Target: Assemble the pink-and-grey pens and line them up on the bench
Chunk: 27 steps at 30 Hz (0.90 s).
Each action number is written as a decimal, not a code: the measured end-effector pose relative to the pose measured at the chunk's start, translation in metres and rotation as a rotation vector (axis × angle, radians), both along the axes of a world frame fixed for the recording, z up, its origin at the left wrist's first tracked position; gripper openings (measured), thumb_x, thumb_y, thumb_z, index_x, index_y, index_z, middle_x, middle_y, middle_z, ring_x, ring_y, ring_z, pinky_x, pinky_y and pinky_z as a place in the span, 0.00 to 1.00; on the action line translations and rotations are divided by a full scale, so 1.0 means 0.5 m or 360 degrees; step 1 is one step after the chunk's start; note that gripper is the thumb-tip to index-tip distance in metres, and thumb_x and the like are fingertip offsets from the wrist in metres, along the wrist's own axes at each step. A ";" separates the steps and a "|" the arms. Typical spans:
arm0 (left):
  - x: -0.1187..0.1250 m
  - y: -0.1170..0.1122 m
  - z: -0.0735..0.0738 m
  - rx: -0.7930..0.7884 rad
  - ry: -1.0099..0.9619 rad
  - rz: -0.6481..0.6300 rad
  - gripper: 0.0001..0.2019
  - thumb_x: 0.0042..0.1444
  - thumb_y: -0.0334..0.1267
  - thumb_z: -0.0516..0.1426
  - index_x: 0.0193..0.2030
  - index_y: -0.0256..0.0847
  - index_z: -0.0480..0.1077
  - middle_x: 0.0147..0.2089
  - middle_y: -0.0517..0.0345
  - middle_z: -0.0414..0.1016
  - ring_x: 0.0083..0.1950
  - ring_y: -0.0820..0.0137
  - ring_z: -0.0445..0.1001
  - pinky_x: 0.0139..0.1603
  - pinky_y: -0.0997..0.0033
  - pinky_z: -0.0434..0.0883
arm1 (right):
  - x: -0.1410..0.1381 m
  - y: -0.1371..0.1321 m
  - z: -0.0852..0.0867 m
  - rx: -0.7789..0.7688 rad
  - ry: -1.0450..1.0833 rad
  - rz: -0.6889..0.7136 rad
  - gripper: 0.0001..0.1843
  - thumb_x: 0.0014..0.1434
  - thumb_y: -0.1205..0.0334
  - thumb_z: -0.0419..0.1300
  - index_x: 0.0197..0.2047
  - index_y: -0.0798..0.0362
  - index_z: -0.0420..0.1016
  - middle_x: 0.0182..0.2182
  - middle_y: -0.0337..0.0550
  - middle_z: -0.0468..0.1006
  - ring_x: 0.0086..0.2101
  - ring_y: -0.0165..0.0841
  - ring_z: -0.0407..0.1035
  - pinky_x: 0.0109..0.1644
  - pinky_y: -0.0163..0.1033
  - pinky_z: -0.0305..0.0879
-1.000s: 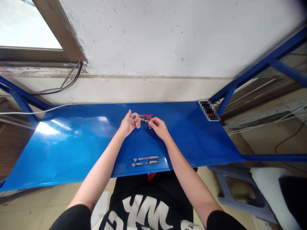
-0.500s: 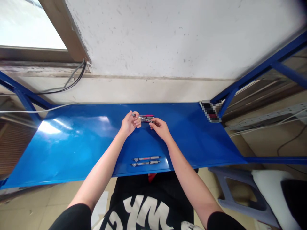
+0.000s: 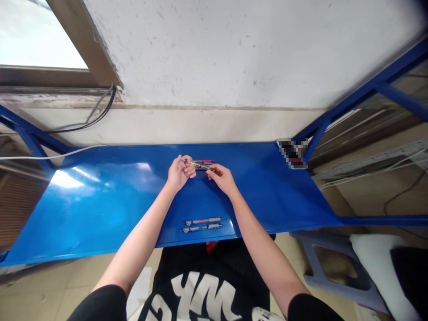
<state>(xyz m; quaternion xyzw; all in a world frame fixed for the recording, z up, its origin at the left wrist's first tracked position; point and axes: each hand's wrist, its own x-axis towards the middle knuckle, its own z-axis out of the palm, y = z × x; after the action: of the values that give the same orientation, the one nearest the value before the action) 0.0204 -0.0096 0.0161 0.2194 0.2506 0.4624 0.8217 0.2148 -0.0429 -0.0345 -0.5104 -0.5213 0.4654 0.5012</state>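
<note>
My left hand (image 3: 179, 171) and my right hand (image 3: 220, 177) are both closed on one grey pen (image 3: 198, 165), held between them just above the blue metal shelf (image 3: 100, 200). The left fingers pinch its tip end, the right fingers its rear end. Right behind the held pen lies a pink pen (image 3: 203, 161) on the shelf. Two more grey pens (image 3: 202, 224) lie side by side near the shelf's front edge, between my forearms.
A pixelated small object (image 3: 293, 154) rests at the shelf's back right corner by the blue frame post (image 3: 354, 96). Cables (image 3: 96, 109) run along the wall at the left. A grey plastic stool (image 3: 337, 267) stands low on the right.
Almost nothing moved; my hands stay on the same pen, and its angle shifted slightly between the fingers.
</note>
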 end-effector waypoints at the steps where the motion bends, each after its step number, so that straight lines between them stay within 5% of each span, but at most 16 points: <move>1: 0.001 0.000 0.000 0.0017 0.0002 0.0008 0.22 0.70 0.54 0.48 0.29 0.41 0.62 0.20 0.67 0.48 0.20 0.74 0.53 0.23 0.74 0.60 | 0.000 0.000 0.000 -0.0005 -0.0007 -0.0001 0.16 0.54 0.48 0.68 0.38 0.51 0.78 0.27 0.38 0.77 0.26 0.32 0.71 0.34 0.39 0.70; 27: 0.001 -0.001 0.003 -0.0036 0.0015 0.0055 0.23 0.69 0.57 0.47 0.30 0.42 0.63 0.20 0.67 0.47 0.20 0.72 0.54 0.24 0.72 0.61 | 0.000 0.001 0.009 -0.0043 -0.0052 -0.0005 0.20 0.54 0.44 0.68 0.41 0.51 0.81 0.30 0.43 0.81 0.28 0.35 0.73 0.37 0.42 0.73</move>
<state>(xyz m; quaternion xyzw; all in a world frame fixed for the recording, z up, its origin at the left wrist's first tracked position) 0.0210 -0.0103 0.0175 0.2081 0.2635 0.4727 0.8147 0.2150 -0.0425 -0.0300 -0.5253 -0.5224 0.4632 0.4864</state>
